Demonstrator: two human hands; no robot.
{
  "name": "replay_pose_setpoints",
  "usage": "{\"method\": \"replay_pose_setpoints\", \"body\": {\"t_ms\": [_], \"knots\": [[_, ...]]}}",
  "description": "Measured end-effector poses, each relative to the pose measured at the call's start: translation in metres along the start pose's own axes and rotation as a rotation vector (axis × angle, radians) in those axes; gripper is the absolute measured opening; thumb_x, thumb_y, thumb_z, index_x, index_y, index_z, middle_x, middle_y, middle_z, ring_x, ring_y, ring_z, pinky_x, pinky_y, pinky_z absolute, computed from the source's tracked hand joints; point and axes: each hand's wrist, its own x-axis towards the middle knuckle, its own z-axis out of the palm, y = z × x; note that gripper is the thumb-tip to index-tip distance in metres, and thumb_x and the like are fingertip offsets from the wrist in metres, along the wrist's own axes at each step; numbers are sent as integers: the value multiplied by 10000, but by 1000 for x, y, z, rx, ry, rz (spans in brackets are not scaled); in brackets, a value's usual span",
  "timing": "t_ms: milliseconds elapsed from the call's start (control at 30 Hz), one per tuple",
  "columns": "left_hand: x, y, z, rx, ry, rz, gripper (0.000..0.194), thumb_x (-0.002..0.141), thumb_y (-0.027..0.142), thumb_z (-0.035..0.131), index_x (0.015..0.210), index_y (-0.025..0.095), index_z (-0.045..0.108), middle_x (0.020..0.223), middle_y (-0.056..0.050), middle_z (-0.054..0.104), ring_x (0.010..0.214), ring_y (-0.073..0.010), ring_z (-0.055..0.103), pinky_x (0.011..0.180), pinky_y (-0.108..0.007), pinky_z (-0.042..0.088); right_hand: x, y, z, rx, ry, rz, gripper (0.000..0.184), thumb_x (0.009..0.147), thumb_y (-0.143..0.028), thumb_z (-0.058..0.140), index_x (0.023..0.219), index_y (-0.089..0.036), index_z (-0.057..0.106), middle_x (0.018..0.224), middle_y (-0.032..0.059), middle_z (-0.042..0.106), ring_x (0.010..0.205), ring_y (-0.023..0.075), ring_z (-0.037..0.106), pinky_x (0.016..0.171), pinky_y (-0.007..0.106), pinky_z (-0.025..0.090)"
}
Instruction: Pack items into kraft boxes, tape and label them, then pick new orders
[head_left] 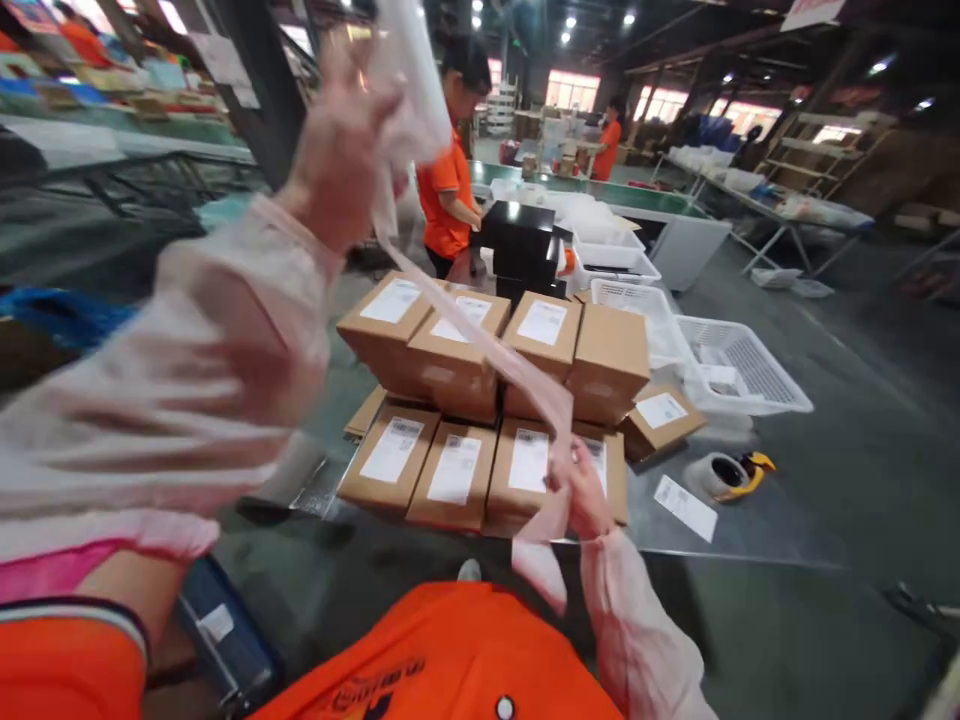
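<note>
1. Ceiling lights (571, 22) and bright windows (572, 90) glowed in the dimness ahead.
2. My left hand (341, 145) looked badly blurred (its sleeve (232, 340) too).
3. Glare touched a black box (517, 236).
4. My view's edges looked stretched.

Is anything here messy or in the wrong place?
Yes, a little. One small box on the right sits crooked, turned away from the neat rows. A white label lies loose beside the tape roll instead of on a box. And the back row's rightmost box shows no label on top, unlike its neighbours.
</note>
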Motion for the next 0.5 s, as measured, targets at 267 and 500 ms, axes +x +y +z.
{"method": "replay_pose_setpoints", "body": {"t_ms": [267,500], "knots": [[-267,-40,210,-410,-915,-358,529,599,233,781,1100,116,659,1165,-118,648,1093,-254,587,974,-349,433,-67,-91,-101,-483,641,-545,269,754,-455,455,748,-221,587,815,51,506,853,229,517,814,375,442],[-403,-4,363,-348,-936,-514,312,820,180,429,1059,59,589,952,-140,665,854,-216,648,758,-349,530,-227,-58,-193,-129,496,-455,761,786,-560,532,1460,-319,271,1414,71,405,1250,266,445,1025,463,359]]}}
